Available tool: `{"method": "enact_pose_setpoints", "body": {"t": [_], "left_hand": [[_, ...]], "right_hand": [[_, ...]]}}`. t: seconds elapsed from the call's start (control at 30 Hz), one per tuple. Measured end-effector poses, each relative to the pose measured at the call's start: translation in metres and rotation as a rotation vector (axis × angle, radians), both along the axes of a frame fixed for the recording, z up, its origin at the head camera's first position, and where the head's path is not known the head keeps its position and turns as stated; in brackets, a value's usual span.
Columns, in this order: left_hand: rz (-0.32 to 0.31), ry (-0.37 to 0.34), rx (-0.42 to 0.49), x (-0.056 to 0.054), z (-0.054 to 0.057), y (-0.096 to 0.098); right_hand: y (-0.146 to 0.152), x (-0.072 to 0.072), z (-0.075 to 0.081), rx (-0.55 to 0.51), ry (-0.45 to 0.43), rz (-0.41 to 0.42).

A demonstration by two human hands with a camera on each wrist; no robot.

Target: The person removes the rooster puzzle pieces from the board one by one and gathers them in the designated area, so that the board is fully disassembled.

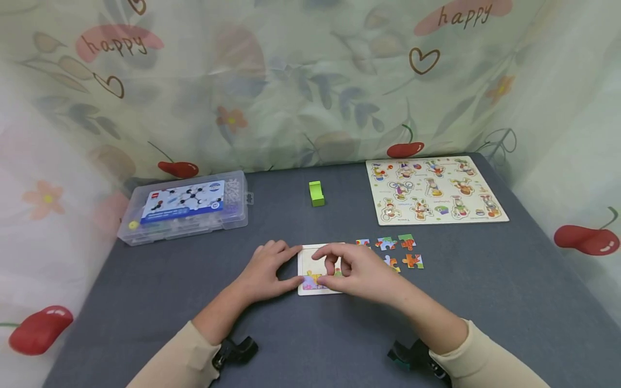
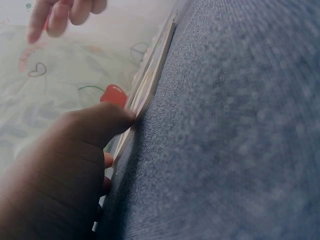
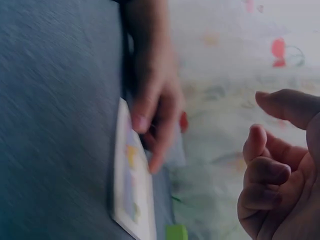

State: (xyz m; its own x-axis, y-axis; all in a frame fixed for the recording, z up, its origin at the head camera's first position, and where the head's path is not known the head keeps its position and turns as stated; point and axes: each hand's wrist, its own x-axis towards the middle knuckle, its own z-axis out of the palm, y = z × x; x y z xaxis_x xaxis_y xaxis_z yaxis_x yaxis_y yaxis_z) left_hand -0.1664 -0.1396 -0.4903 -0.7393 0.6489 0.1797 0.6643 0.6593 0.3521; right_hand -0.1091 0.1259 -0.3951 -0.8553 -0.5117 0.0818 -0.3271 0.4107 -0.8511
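A small jigsaw tray (image 1: 310, 254) with a pale rim lies flat on the table, a few joined pieces (image 1: 310, 282) along its near side. At its left edge, the left hand (image 1: 267, 272) touches the rim with thumb and index finger spread apart. The left wrist view shows that thumb (image 2: 112, 122) against the tray's edge. Over the tray's right part hovers the right hand (image 1: 364, 272), thumb and index fingertip apart and nothing between them. Its other fingers (image 3: 265, 185) are bent in the right wrist view. Several loose jigsaw pieces (image 1: 413, 261) lie right of the tray, some partly hidden behind the right hand.
A clear plastic case (image 1: 233, 210) with a blue label lies at the back left. Green blocks (image 1: 316, 194) stand at the back middle. A wooden board with animal figures (image 1: 402, 207) lies at the back right. A patterned curtain (image 1: 291, 81) hangs behind the table.
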Motion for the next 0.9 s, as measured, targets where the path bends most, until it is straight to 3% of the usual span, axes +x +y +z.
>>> {"method": "enact_pose_setpoints", "body": {"t": [0.2, 0.5, 0.9], "left_hand": [[-0.012, 0.015, 0.009, -0.001, -0.001, -0.001], [-0.012, 0.006, 0.000, -0.001, -0.001, -0.001], [-0.013, 0.013, 0.014, -0.001, -0.002, -0.001]], "right_hand": [[-0.016, 0.000, -0.024, 0.064, -0.027, 0.061], [-0.021, -0.011, -0.057, 0.161, -0.073, 0.094], [-0.022, -0.017, -0.069, 0.247, 0.010, 0.077]]}}
